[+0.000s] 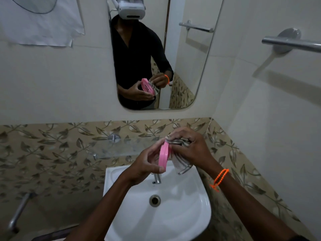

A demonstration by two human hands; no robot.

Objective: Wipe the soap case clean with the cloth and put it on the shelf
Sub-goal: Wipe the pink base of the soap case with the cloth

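A pink soap case (164, 156) stands on edge above the sink, seen almost edge-on. My left hand (147, 164) grips it from the left, fingertips at its top and thumb near its bottom. My right hand (188, 146) holds a grey-and-white striped cloth (180, 153) bunched against the case's right face; the cloth's loose end hangs down. The mirror (182, 66) shows the case's perforated side and both hands. A glass shelf (121, 146) runs along the wall just behind my hands.
A white sink (191, 206) with a chrome tap (157, 179) and drain lies below my hands. Chrome towel bars are fixed at the upper right (291, 43) and a metal handle at the lower left (19, 211). Leaf-patterned tiles cover the lower walls.
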